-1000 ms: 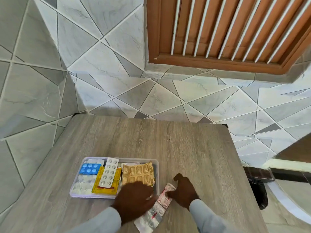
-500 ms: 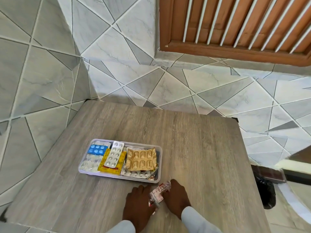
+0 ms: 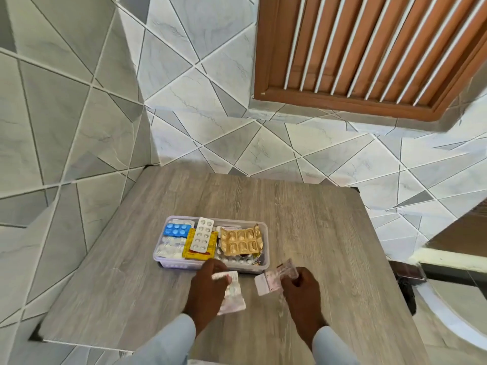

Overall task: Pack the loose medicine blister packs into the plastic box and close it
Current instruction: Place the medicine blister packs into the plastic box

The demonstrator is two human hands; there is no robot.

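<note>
Box (image 3: pixel 264 264) was mostly packed; my left hand (image 3: pixel 207 291) gripped one strip (image 3: pixel 233 296), right hand (image 3: pixel 303 291) another (image 3: pixel 274 279). No lid seen.

I see grey wood-grain tabletop (image 3: pixel 303 222) | far and left edges against triangle-patterned tiled wall (image 3: pixel 79 101) | brown slatted shutter (image 3: pixel 369 48) above far-right corner (white stripes between slats)

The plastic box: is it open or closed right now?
Open. The plastic box has no lid on, and blister packs lie exposed inside; no lid is visible.
</note>
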